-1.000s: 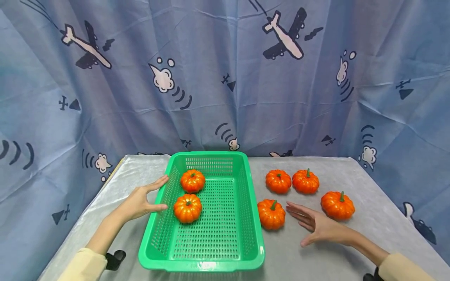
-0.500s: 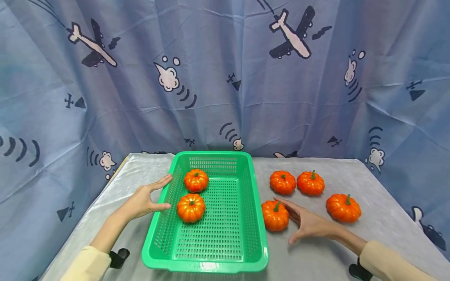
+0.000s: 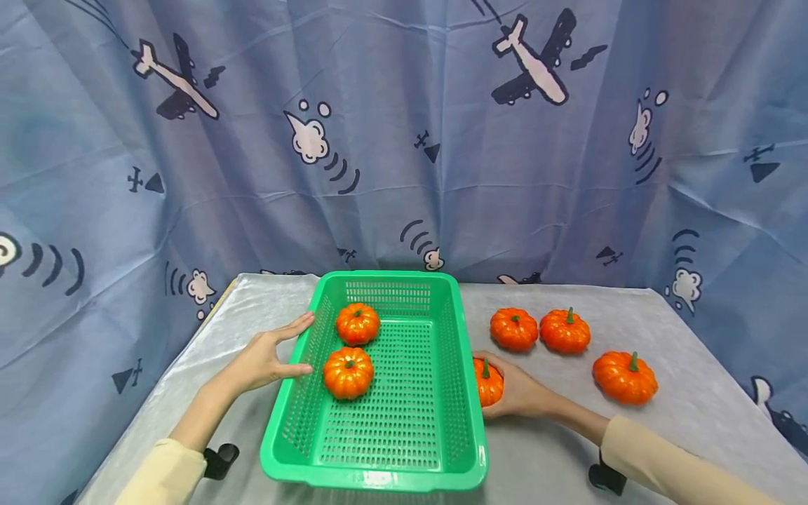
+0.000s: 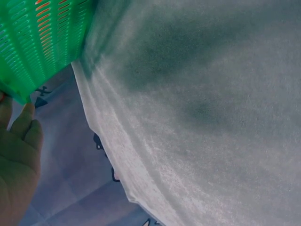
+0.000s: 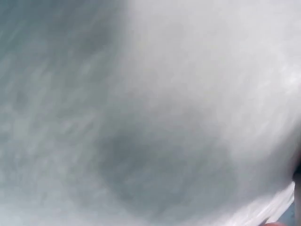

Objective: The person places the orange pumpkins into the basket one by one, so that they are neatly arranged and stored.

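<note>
In the head view my right hand (image 3: 516, 390) curls round a small orange pumpkin (image 3: 488, 384) just outside the right wall of a green plastic basket (image 3: 374, 478). The hand and the basket rim cover part of that pumpkin. My left hand (image 3: 260, 361) is at the basket's left rim, thumb and fingers spread apart. In the left wrist view its fingertips (image 4: 28, 109) touch the basket's edge. Inside the basket, on the left side, sit a rear pumpkin (image 3: 357, 324) and a nearer pumpkin (image 3: 348, 373). Blurred cloth fills most of the right wrist view.
Three more pumpkins lie right of the basket: a back one (image 3: 514, 330), a neighbour beside it (image 3: 564, 331) and one farther right (image 3: 625, 377). Pale cloth (image 3: 536, 456) covers the table. A blue curtain with printed planes (image 3: 379, 91) hangs behind.
My right hand has moved left from beside the pumpkin and now grips it. My left hand stays at the basket's rim. The whole head view has shifted slightly.
</note>
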A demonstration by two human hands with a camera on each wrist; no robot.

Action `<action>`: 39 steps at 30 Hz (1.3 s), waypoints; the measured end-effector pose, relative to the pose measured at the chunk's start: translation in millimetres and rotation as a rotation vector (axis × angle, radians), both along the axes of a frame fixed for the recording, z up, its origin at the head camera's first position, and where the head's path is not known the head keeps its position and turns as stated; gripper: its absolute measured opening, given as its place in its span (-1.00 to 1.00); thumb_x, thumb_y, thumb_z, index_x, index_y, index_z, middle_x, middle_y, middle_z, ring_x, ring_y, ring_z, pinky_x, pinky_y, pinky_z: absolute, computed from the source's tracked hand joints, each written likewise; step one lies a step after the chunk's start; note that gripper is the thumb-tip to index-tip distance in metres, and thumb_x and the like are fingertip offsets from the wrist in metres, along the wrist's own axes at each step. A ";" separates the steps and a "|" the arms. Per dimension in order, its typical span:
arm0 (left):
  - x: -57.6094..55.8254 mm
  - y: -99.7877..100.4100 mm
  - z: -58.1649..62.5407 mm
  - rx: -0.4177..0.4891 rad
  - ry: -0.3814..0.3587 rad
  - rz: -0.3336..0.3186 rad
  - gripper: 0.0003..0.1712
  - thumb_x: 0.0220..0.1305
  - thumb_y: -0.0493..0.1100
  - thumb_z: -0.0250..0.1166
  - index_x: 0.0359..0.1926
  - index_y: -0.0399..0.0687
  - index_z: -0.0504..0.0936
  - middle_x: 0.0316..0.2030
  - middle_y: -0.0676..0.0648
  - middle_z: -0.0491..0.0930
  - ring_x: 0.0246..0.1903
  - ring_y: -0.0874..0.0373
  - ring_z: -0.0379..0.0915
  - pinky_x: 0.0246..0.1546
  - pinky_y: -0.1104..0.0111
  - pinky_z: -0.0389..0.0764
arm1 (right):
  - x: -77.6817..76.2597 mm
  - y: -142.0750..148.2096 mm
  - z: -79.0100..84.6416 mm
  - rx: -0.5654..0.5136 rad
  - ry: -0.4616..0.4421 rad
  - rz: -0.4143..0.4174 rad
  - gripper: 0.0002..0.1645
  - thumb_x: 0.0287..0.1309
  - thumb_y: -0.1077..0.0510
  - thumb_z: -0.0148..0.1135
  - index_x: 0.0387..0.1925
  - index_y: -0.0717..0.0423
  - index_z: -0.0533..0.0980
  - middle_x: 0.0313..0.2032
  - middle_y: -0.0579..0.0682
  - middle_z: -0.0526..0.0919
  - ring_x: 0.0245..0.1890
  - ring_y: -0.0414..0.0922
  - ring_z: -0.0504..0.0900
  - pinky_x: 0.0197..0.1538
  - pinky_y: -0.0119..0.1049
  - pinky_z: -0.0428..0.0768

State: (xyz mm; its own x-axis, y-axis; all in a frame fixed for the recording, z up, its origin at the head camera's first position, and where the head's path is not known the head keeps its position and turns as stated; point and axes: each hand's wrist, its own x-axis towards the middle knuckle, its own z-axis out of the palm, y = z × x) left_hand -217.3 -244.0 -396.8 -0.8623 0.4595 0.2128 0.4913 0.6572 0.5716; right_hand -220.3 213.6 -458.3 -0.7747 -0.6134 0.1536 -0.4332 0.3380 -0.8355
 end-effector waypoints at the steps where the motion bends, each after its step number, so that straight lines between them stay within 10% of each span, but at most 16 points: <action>1: -0.3 0.8 -0.3 0.002 0.000 -0.001 -0.05 0.04 -0.08 0.49 0.40 -0.18 0.25 0.41 -0.16 0.14 0.29 -0.25 0.17 0.19 -0.14 0.31 | 0.1 0.8 0.5 -0.015 -0.003 -0.015 -0.03 -0.22 0.15 0.59 0.26 0.14 0.28 0.07 0.16 0.48 -0.03 -0.14 0.55 -0.04 -0.27 0.61; 17: 0.2 -0.5 2.8 -0.018 -0.017 0.011 -0.04 0.04 -0.05 0.48 0.41 -0.17 0.24 0.41 -0.17 0.14 0.26 -0.27 0.22 0.18 -0.16 0.31 | 6.4 31.2 59.1 0.082 -0.021 -0.374 -0.07 -0.12 0.10 0.53 0.28 0.00 0.24 0.07 0.18 0.44 -0.08 0.08 0.50 -0.17 -0.21 0.61; 39: -1.1 -0.4 1.4 -0.016 0.004 0.007 -0.04 0.03 -0.04 0.49 0.40 -0.18 0.26 0.40 -0.17 0.15 0.28 -0.27 0.19 0.20 -0.15 0.30 | 10.1 -24.0 106.0 -0.126 -0.082 -0.173 -0.12 -0.13 0.25 0.52 0.23 -0.02 0.28 0.06 0.11 0.46 0.00 0.11 0.46 -0.14 -0.15 0.66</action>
State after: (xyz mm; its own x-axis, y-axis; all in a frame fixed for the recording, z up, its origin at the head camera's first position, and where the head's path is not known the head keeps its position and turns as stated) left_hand -218.4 -244.4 -395.4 -0.8648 0.4568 0.2086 0.4886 0.6697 0.5593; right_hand -210.2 189.7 -352.4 -0.8795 -0.4507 0.1532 -0.3072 0.2916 -0.9059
